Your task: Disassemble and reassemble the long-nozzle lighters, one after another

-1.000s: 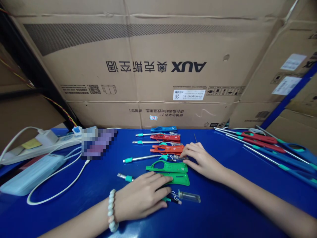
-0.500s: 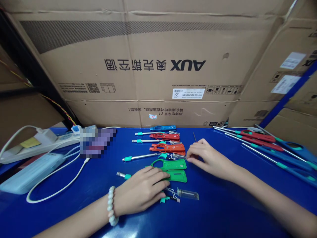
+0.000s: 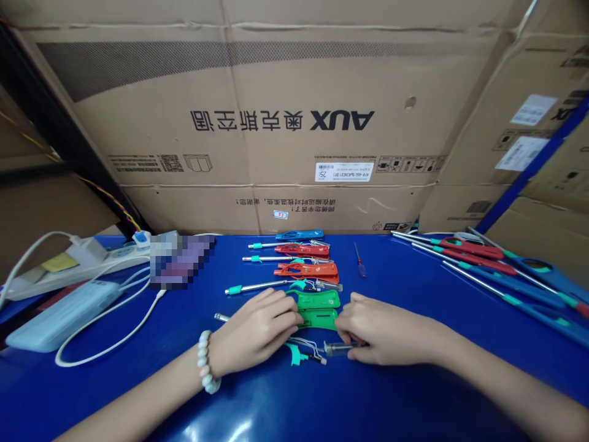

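Observation:
Two green lighter casing halves (image 3: 317, 318) lie side by side in front of me. My left hand (image 3: 264, 322), with a beaded bracelet at its wrist, has its fingers curled at their left end, covering part of them and most of a metal lighter tube (image 3: 221, 317). Closed, my right hand (image 3: 375, 331) has its thumb and fingertips at the right end of a clear lighter fuel tank (image 3: 335, 349). White wires and a teal trigger (image 3: 297, 355) lie just left of the tank. A small screwdriver (image 3: 360, 264) rests behind my right hand.
Farther back lie orange (image 3: 313, 272), red (image 3: 313, 251) and blue lighter casings (image 3: 299, 235) with metal tubes between them. Several long lighters (image 3: 506, 288) are piled at the right. A power bank (image 3: 64, 316), cables and a power strip (image 3: 41, 276) occupy the left. Cardboard (image 3: 276, 73) stands behind.
My right hand has let go of the screwdriver, now lying on the table, and moved down toward me to the clear fuel tank. My left hand's fingers have curled more at the green casing.

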`<state>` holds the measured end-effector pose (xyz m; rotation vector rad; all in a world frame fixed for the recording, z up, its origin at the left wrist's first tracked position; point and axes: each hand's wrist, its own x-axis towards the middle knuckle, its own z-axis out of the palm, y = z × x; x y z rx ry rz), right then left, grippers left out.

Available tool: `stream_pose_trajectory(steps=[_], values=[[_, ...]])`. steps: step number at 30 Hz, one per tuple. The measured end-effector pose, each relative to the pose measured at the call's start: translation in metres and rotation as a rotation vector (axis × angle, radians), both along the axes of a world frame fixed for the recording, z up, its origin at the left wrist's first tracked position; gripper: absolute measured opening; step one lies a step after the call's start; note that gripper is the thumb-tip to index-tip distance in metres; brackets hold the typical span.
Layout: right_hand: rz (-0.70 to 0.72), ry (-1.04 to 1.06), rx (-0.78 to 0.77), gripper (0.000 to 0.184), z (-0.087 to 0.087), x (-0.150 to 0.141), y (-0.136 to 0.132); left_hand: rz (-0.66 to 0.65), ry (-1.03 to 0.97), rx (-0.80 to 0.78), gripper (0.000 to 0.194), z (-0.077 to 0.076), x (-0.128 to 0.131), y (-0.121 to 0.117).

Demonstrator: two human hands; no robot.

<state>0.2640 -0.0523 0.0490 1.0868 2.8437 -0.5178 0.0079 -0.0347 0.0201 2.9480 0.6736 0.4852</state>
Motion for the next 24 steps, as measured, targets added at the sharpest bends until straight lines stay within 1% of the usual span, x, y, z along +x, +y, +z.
stream_pose_trajectory(steps=[3,7,11,14,17,20,24], values=[[-0.023,0.007,0.023,0.017,0.009,0.006,0.005,0.028,-0.022,0.005,0.023,0.003,0.003,0.003],[-0.088,0.077,0.026,0.016,0.016,0.020,0.017,0.059,0.031,-0.008,0.018,0.006,0.015,0.011],[-0.153,0.023,-0.021,0.013,0.015,0.029,0.025,0.058,0.070,0.015,0.014,0.004,0.039,0.028],[-0.159,-0.017,-0.057,0.010,0.015,0.030,0.027,0.070,0.095,0.067,0.010,-0.002,0.060,0.039],[-0.162,-0.029,-0.073,0.008,0.017,0.030,0.027,0.094,0.120,0.107,0.011,-0.008,0.077,0.045],[-0.174,-0.036,-0.066,0.008,0.018,0.031,0.027,0.099,0.122,0.119,0.011,-0.011,0.086,0.046],[-0.177,-0.037,-0.063,0.007,0.017,0.032,0.027,0.098,0.102,0.098,0.009,-0.010,0.089,0.045]])
